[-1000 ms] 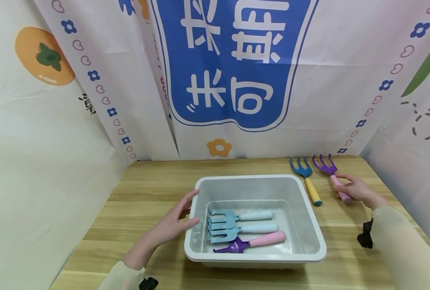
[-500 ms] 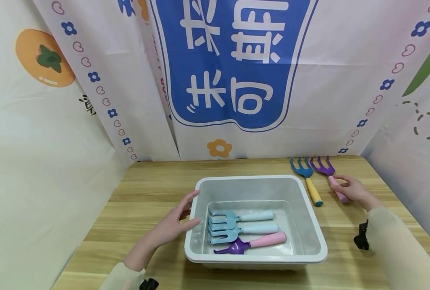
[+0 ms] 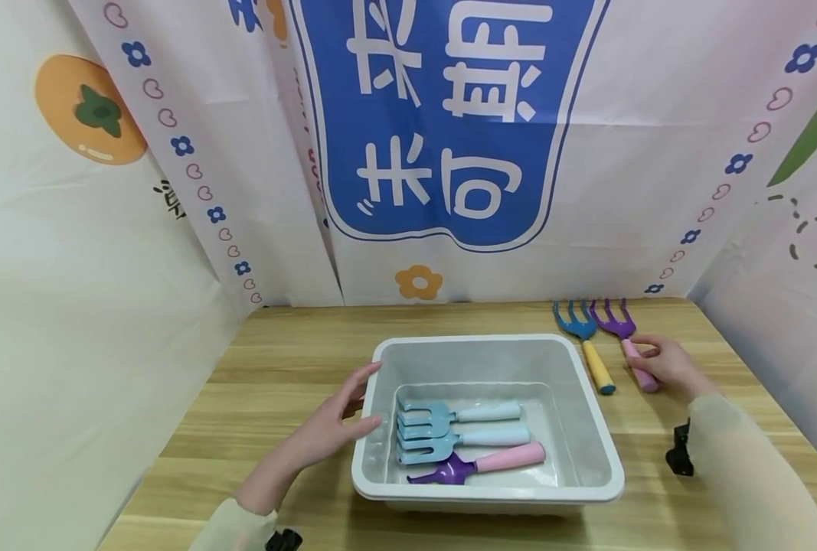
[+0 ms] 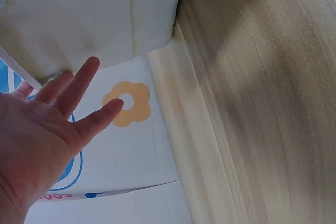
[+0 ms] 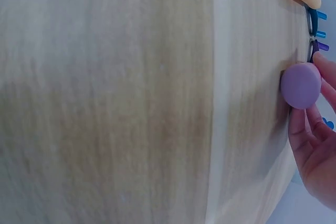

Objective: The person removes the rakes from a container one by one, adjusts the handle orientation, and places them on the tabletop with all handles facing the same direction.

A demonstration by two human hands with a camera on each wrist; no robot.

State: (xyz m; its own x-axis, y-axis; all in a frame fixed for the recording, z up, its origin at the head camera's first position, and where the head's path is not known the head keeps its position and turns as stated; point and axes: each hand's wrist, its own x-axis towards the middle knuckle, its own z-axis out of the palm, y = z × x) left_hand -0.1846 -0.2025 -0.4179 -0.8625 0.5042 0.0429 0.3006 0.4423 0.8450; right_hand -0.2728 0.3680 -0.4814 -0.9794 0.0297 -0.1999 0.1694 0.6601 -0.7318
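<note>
My right hand (image 3: 667, 363) pinches the pink handle of a purple garden hand fork (image 3: 613, 324) on the table at the back right. In the right wrist view the butt of its handle (image 5: 301, 86) sits between thumb and fingers. Just left of it lies a blue hand fork (image 3: 595, 363) with a yellow handle, the tines of both close together. My left hand (image 3: 332, 425) is at the left rim of a grey-white plastic tub (image 3: 491, 492), its fingers spread and relaxed. Inside the tub lie two light-blue hand forks (image 3: 494, 435) and a purple tool with a pink handle (image 3: 508, 458).
The wooden table (image 3: 284, 360) ends at the back against a white printed cloth (image 3: 615, 191). More cloth hangs at the left (image 3: 91, 321) and right sides. The tub stands in the middle of the table.
My right hand has shifted slightly left and toward me with the purple hand fork, which now lies closer to the blue one. My left hand stays at the tub's rim.
</note>
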